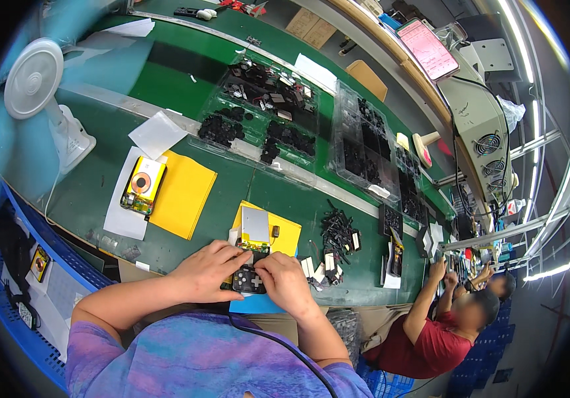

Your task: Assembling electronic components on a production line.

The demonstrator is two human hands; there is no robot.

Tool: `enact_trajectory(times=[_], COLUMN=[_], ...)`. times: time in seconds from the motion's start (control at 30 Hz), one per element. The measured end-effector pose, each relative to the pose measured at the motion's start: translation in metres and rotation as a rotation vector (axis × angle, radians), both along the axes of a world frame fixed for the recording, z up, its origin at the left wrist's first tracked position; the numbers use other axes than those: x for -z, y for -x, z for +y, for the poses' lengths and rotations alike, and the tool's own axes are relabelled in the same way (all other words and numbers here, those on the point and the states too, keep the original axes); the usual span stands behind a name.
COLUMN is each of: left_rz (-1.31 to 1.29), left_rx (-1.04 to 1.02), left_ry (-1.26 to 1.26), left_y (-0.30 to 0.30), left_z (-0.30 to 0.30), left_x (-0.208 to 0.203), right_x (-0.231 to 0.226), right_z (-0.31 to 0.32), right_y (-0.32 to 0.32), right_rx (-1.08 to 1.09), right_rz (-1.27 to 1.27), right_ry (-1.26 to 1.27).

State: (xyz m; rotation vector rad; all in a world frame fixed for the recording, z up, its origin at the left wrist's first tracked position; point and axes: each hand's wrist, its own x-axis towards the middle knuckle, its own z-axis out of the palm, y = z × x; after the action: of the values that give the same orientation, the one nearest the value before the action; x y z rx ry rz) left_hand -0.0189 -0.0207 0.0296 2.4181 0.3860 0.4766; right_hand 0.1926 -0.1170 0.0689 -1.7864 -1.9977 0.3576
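Note:
A small black handheld device (248, 281) with a light cross-shaped pad lies before me at the bench's near edge. My left hand (209, 270) rests on its left side, thumb and fingers closed against it. My right hand (286, 282) grips its right side, fingertips bent down near the top edge. Just beyond the device is a grey flat panel (255, 224), with a green circuit strip at its lower end. It lies over a yellow sheet (285, 232). Blue sheet (256, 305) shows beneath the device. My fingers partly hide the device's upper edge.
To the left, a yellow-framed unit with a copper coil (142, 182) lies on white and yellow sheets. Loose black strips (340, 232) are heaped at right. Beyond are clear trays of black parts (291, 137). A white fan (33, 79) stands far left; a co-worker (424, 341) sits right.

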Motion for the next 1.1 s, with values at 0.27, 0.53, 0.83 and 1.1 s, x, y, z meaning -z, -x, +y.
enact_trajectory(times=[0.27, 0.53, 0.83, 1.1], left_rz=[-0.01, -0.005, -0.047, -0.005], left_rx=[-0.007, -0.013, -0.016, -0.031], left_ry=[-0.03, 0.004, 0.004, 0.031], left_y=[-0.003, 0.002, -0.008, -0.008], left_z=[0.002, -0.003, 0.0, 0.004], left_x=[0.003, 0.004, -0.003, 0.006], right_x=[0.0, -0.002, -0.011, -0.001], right_z=[0.003, -0.002, -0.002, 0.004], right_y=[-0.002, 0.005, -0.008, -0.002], right_rx=[0.004, 0.019, 0.094, 0.14], right_rz=[0.028, 0.041, 0.1, 0.166], right_ry=[-0.02, -0.019, -0.058, 0.034])
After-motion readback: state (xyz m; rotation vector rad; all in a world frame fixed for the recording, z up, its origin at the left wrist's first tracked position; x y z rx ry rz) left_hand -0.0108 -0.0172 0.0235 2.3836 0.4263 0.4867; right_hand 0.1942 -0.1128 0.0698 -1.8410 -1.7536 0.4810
